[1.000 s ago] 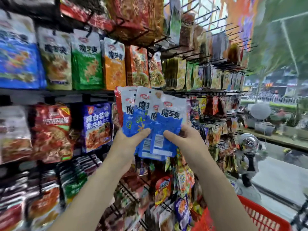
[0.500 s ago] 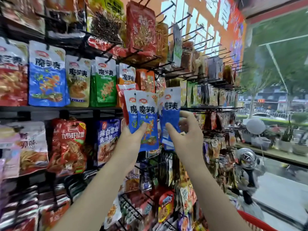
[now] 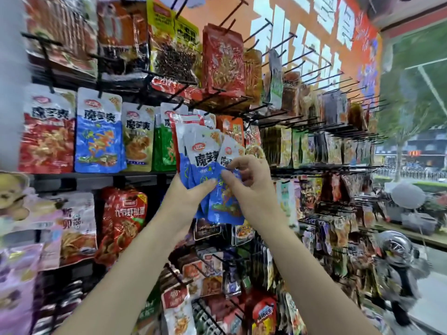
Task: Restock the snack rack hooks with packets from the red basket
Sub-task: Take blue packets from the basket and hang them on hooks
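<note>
Black wire hooks [image 3: 285, 117] jut from the snack rack [image 3: 154, 176], crowded with glossy, crinkled foil pouches. Before its middle row the left hand [image 3: 186, 192] grips a fanned stack of blue-and-white packets [image 3: 200, 151], thumb across their faces, while the right hand [image 3: 249, 182] pinches the front packet [image 3: 226, 201], flat and rectangular, at its upper edge
</note>
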